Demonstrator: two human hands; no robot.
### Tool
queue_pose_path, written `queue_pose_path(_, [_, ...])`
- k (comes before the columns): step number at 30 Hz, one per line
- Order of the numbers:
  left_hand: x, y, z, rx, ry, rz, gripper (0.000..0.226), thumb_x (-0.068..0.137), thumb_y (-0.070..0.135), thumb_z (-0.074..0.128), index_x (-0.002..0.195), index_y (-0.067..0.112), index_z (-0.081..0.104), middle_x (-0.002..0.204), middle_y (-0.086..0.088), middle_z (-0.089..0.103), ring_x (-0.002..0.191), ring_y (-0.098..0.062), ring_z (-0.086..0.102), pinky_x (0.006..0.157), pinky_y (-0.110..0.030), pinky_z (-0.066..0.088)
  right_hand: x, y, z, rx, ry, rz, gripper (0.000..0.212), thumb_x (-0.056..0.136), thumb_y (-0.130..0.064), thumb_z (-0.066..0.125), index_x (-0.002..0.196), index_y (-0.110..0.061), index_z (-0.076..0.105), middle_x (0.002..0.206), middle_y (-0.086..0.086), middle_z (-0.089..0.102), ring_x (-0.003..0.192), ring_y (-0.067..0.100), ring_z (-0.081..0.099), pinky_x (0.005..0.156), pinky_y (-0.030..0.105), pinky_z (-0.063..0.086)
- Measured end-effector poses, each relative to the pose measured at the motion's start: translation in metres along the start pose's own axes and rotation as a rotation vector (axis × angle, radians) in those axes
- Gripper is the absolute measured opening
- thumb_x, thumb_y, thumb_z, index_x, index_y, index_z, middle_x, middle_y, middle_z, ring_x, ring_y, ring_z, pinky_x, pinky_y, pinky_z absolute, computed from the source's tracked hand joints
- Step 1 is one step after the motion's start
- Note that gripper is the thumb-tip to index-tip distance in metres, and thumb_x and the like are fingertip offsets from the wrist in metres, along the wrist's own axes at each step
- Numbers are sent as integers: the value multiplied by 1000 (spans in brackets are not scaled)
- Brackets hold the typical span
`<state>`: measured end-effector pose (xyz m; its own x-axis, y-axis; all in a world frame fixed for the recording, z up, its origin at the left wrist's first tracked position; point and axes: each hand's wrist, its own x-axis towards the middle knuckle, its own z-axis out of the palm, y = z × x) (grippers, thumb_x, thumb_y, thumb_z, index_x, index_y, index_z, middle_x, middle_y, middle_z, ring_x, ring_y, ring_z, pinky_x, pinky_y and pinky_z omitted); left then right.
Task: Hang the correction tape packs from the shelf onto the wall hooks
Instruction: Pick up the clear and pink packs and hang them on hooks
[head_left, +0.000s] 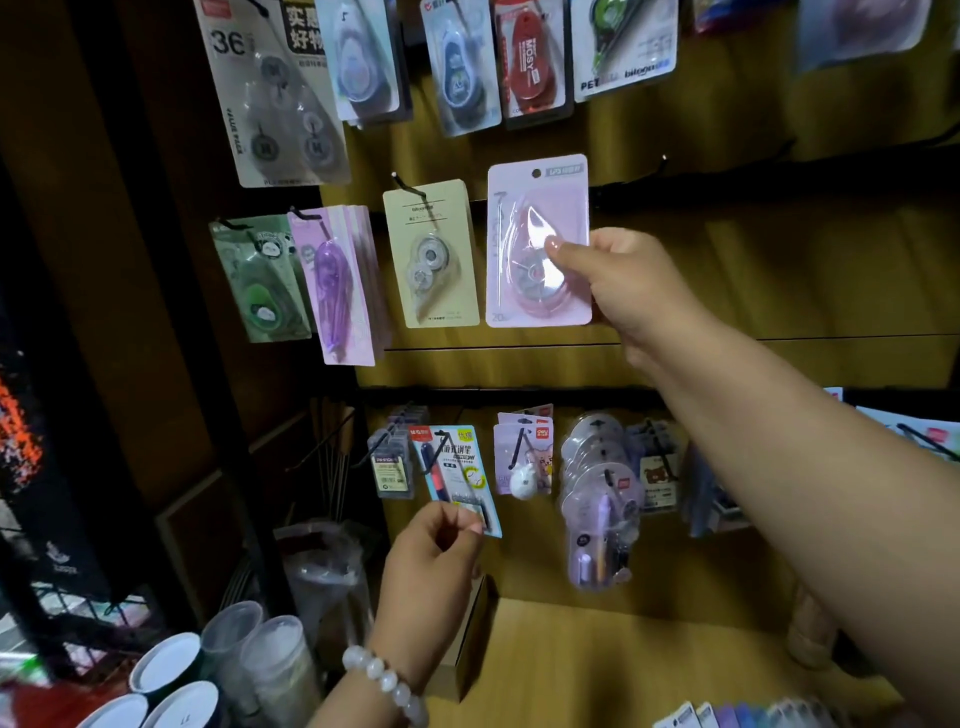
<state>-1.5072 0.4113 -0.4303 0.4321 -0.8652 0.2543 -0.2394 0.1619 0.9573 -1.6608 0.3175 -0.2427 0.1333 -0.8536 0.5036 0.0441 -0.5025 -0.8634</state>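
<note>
Wearing a white bead bracelet (387, 680), left hand (434, 561) loosely curled, pinching bottom corner of blue pen pack (457, 475) on lower hook row. Gripping pink correction tape pack (537, 241) by its rt edge, right hand (631, 291) w/ thumb on the blister, holding it upright against wooden wall (779, 270), beside beige pack (431, 254) hanging on hook.

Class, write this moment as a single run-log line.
right hand: holds pink correction tape pack up at wall, no hook through its hole | left hand: touching blue pen pack | phase: hanging
</note>
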Motion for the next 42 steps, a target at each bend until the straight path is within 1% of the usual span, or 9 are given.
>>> queue_pose_path(3, [0, -1, -1, 4, -4, 1, 18, 89, 4, 60, 74, 13, 61, 54, 6, 55, 51, -11, 49, 57, -27, 43, 1, -1, 2, -16, -15, -13, 19, 91, -28, 62, 97, -11, 64, 93, -2, 72, 74, 7, 71, 53, 15, 54])
queue_pose_path(8, [0, -3, -2, 16, -8, -1, 18, 89, 6, 60, 73, 14, 61, 51, 7, 54, 54, -15, 50, 59, -30, 43, 0, 8, 3, -38, -2, 17, 35, 90, -30, 63, 108, 0, 65, 102, 8, 73, 91, 20, 71, 77, 32, 58])
queue_pose_path(12, [2, -4, -2, 24, -3, -4, 20, 89, 5, 60, 73, 16, 62, 52, 10, 56, 55, -14, 51, 60, -30, 44, 9, 10, 4, -15, -10, 53, 28, 91, -31, 62, 105, -6, 64, 97, 2, 73, 83, 13, 71, 65, 23, 56])
queue_pose_path(16, [2, -6, -1, 38, -12, -5, 18, 89, 6, 60, 74, 16, 62, 53, 10, 56, 56, -15, 52, 61, -32, 45, 32, 19, 9, -32, 52, 112, 21, 89, -29, 65, 98, -10, 62, 102, 6, 72, 84, 19, 71, 64, 26, 56])
queue_pose_path(20, [3, -6, -1, 39, -10, -2, 18, 90, 9, 60, 74, 17, 62, 55, 9, 57, 57, -15, 53, 59, -31, 45, 50, 32, 13, -186, 94, 112, 23, 88, -38, 64, 78, -18, 57, 102, 8, 71, 86, 24, 68, 52, 27, 46])
queue_pose_path(27, [3, -8, -3, 38, -3, -5, 20, 90, 7, 61, 72, 16, 61, 61, 6, 59, 58, -14, 53, 53, -23, 44, 38, 60, 7, -282, 68, 160, 36, 94, -46, 51, 97, -11, 60, 80, 5, 66, 56, 15, 57, 51, 26, 42])
queue_pose_path(30, [1, -8, -3, 43, -9, 3, 18, 91, 8, 61, 74, 14, 61, 63, 6, 59, 59, -12, 54, 51, -19, 43, 30, 68, 3, -262, 46, 176, 36, 94, -45, 51, 91, -11, 61, 74, 5, 67, 54, 15, 55, 52, 26, 42])
queue_pose_path(38, [-3, -9, 1, 62, -23, -5, 19, 89, 8, 61, 73, 17, 60, 56, 8, 56, 57, -16, 52, 58, -32, 43, -7, 80, -2, -264, -10, 211, 34, 94, -38, 53, 94, -6, 63, 65, 4, 65, 49, 13, 53, 50, 24, 37])
queue_pose_path(42, [-9, -11, 3, 80, -27, -8, 20, 89, 8, 61, 72, 18, 59, 57, 8, 56, 58, -18, 52, 59, -32, 42, -43, 83, 1, -276, -51, 195, 36, 94, -37, 55, 91, -2, 64, 67, 4, 66, 51, 13, 55, 57, 25, 44])
